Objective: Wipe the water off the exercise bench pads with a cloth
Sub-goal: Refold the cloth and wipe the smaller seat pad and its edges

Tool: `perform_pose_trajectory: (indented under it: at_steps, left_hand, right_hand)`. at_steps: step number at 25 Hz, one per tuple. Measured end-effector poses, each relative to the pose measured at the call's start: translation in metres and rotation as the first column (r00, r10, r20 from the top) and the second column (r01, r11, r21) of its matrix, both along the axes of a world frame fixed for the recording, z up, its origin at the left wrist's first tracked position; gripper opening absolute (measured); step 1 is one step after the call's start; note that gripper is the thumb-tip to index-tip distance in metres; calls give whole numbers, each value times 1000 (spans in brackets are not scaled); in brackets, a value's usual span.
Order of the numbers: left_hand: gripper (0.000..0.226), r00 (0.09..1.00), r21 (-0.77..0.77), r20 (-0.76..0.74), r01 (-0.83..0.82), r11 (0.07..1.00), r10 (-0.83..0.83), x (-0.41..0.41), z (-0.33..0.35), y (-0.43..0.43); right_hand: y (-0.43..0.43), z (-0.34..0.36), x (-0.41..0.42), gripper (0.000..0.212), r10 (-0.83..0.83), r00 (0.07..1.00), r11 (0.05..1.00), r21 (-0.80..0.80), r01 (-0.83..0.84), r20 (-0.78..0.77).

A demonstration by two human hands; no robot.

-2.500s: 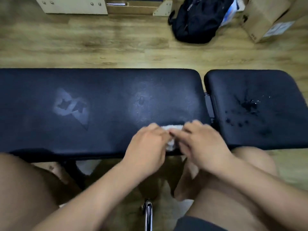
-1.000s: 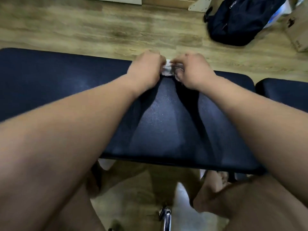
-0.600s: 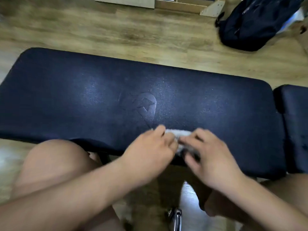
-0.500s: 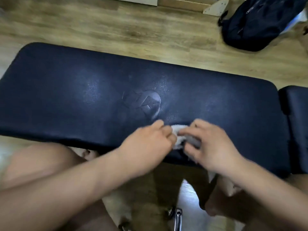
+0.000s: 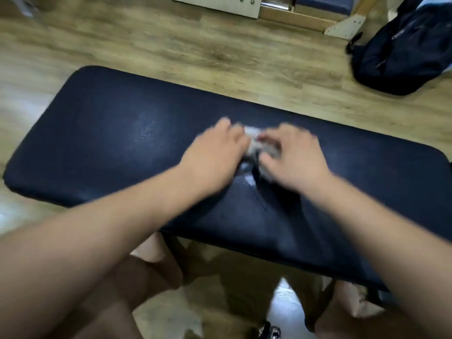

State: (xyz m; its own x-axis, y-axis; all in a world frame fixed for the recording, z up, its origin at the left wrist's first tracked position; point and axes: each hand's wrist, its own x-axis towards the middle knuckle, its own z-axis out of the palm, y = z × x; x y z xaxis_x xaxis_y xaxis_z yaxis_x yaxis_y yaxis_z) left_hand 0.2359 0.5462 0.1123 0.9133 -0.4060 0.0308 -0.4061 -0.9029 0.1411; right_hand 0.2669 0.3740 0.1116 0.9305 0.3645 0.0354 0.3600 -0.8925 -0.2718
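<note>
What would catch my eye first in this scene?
The left hand and right hand, blurred, hold a small pale cloth down in the middle of the long dark bench pad. Beyond it, at the upper right, a dark backpack lies on the wooden floor.

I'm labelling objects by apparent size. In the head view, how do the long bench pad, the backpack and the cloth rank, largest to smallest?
1. long bench pad: spans nearly the whole frame.
2. backpack: clearly smaller, though it is farther off and cut by the right edge.
3. cloth: a small, blurred, bunched wad.
</note>
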Motion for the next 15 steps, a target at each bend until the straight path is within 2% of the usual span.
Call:
perform_pose_trajectory:
  at_steps: [3, 5, 7, 9, 11, 13, 15]
  left_hand:
    - [18, 951, 11, 7, 308, 951, -309, -92, 8, 22]
    - [18, 919, 39, -46, 394, 918, -392, -108, 10, 35]
    - [26, 920, 31, -56, 390, 920, -388, -81, 16, 43]
    - [28, 955, 152, -11, 295, 943, -297, -26, 16, 45]
    - [29, 996, 271, -14, 84, 959, -83, 40, 11, 46]
    - [31, 987, 237, -77, -119, 964, 141, 86, 16, 46]
    - [31, 978, 182, -49, -191, 964, 203, 99, 17, 50]
  right_hand:
    - [-5, 7, -107, 32, 150, 984, 983, 121, -138, -97]
    - [-2, 5, -119, 25, 237, 962, 968, 114, -222, -135]
    - [8, 3, -89, 28, 276, 957, 958, 101, -267, -85]
    - [25, 1, -36, 30, 256, 966, 966, 21, -257, 18]
    - [45, -1, 32, 29, 152, 986, 986, -81, -147, 63]
    - [67, 0, 88, 33, 34, 999, 990, -139, -31, 16]
    - [86, 0, 109, 37, -67, 998, 991, -114, 68, 13]
